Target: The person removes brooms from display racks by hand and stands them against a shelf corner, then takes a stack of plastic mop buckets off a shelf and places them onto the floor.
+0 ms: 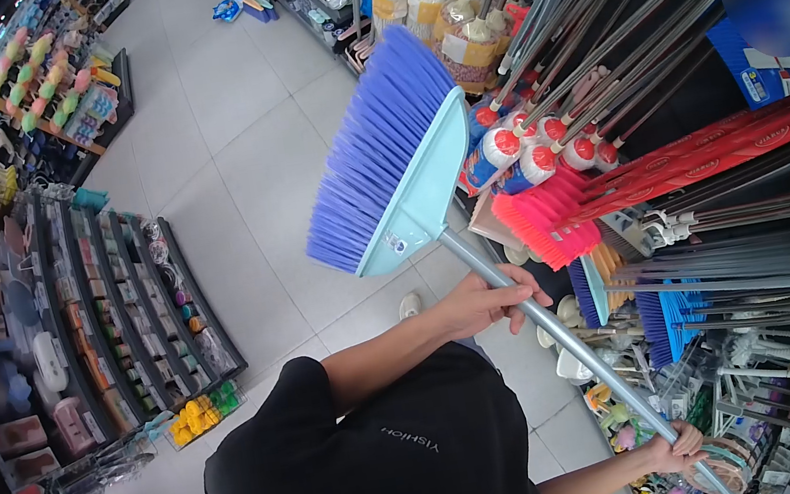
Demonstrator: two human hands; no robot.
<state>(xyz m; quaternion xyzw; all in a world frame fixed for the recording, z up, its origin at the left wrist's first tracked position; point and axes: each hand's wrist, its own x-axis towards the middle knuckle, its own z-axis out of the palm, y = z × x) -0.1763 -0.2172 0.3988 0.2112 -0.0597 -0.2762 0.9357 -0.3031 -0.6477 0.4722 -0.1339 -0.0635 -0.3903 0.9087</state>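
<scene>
While you grip the broom with the light-blue plastic head and purple bristles (383,158) w/ both hands, it's already clear of the rack of metal-handled brooms and mops (610,55) at 2 o'clock. Left hand (488,300) is clenched round the grey metal handle (570,344) near the head; right hand (681,449) grasps it lower, at 5 o'clock. Bristles point up toward 11 o'clock over the grey tiled floor (233,169). Judging by that, pick-up's done; it isn't set down anywhere yet.
</scene>
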